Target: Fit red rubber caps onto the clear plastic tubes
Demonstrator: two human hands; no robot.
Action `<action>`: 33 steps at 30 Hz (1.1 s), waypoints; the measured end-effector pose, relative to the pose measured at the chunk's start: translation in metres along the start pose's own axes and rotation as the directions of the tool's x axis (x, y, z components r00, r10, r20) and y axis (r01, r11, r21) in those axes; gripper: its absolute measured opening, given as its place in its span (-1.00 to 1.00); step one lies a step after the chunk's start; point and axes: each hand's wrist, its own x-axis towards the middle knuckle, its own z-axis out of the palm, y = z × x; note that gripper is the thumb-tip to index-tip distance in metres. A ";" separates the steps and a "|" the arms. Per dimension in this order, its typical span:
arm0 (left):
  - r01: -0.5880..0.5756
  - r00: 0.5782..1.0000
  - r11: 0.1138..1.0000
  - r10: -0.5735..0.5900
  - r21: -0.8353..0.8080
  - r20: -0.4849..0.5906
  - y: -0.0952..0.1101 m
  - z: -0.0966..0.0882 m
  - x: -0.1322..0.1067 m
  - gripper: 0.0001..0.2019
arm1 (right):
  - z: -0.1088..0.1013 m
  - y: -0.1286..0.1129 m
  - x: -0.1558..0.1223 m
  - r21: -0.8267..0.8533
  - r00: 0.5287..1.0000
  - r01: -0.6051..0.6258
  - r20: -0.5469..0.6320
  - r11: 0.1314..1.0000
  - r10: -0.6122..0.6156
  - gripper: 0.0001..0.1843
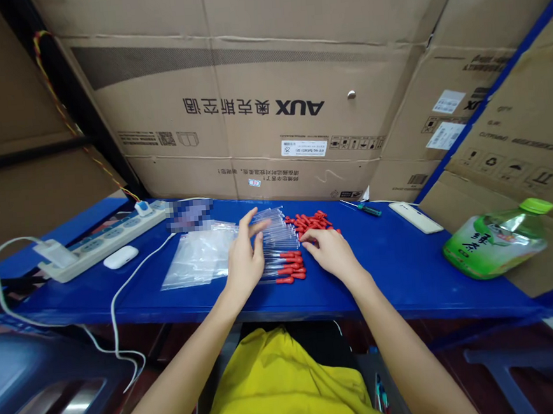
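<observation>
My left hand (246, 254) is over the left ends of a row of thin clear tubes (279, 235), with its thumb and fingers apart. My right hand (332, 252) is at the right ends of the tubes, thumb and forefinger curled together; what is between those fingertips is too small to make out. Behind it lies a pile of loose red rubber bulbs (312, 220). Closer to the table's front edge, several droppers (291, 269) lie with red bulbs fitted on their right ends. Left of my left hand are clear plastic bags (197, 258).
On the blue table (387, 275) are a power strip (107, 239), a white case (121, 257) and a white cable (133, 272) at the left. A screwdriver (368, 209), a white phone (415, 217) and a green-labelled bottle (494, 244) are at the right. Cardboard (246, 62) walls the back.
</observation>
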 end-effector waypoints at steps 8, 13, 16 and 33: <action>-0.003 1.000 1.000 0.003 -0.003 0.018 0.000 0.009 0.000 -0.56 | 0.003 0.005 0.026 -0.068 0.966 0.167 0.209 0.984 -0.149 -0.86; 0.098 0.993 0.995 -0.095 -0.034 0.077 0.005 0.013 -0.003 -0.67 | 0.000 0.007 0.022 -0.076 0.964 0.153 0.230 0.985 -0.132 -0.84; 0.060 0.995 0.998 -0.061 0.006 0.076 0.007 0.014 -0.004 -0.72 | -0.003 0.007 0.018 -0.092 0.968 0.153 0.215 0.984 -0.131 -0.87; -0.228 0.912 0.939 0.113 0.258 0.394 0.000 0.023 -0.012 -0.67 | -0.002 0.008 0.012 0.217 0.974 0.189 0.084 0.958 -0.211 -0.89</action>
